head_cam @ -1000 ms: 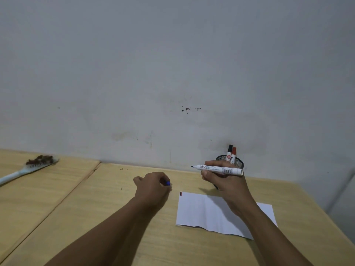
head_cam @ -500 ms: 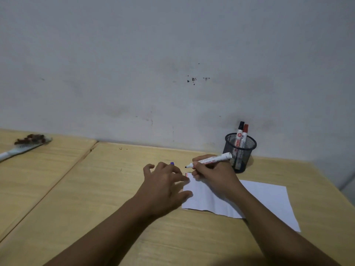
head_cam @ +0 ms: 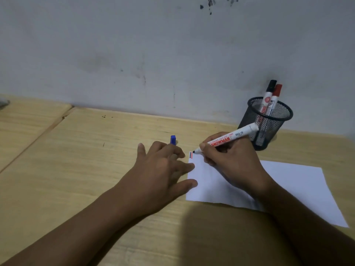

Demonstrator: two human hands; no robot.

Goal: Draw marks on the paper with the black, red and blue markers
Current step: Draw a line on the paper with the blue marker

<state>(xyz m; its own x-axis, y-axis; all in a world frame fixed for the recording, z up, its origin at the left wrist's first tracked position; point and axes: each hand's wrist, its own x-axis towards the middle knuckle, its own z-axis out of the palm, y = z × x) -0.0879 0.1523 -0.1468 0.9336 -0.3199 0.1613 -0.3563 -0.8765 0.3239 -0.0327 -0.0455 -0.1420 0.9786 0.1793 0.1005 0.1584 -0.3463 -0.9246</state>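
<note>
A white sheet of paper (head_cam: 288,179) lies on the wooden table (head_cam: 76,160). My right hand (head_cam: 230,160) grips an uncapped white marker (head_cam: 230,138), its dark tip touching the paper's far left corner. Short red and dark marks (head_cam: 190,155) sit just left of the tip. My left hand (head_cam: 159,169) rests with thumb and fingertips on the paper's left edge. A blue cap (head_cam: 173,140) sticks up between its fingers. A black-capped marker (head_cam: 269,91) and a red-capped marker (head_cam: 276,93) stand in the mesh cup.
The black mesh pen cup (head_cam: 269,129) stands just behind my right hand, against the grey wall (head_cam: 172,54). A seam (head_cam: 38,137) divides the tabletop at the left. The table's right edge lies beyond the paper.
My right hand came down from mid-air and set the marker tip at the paper's corner. My left hand opened out from a fist and settled on the paper's left edge. The view tilted down.
</note>
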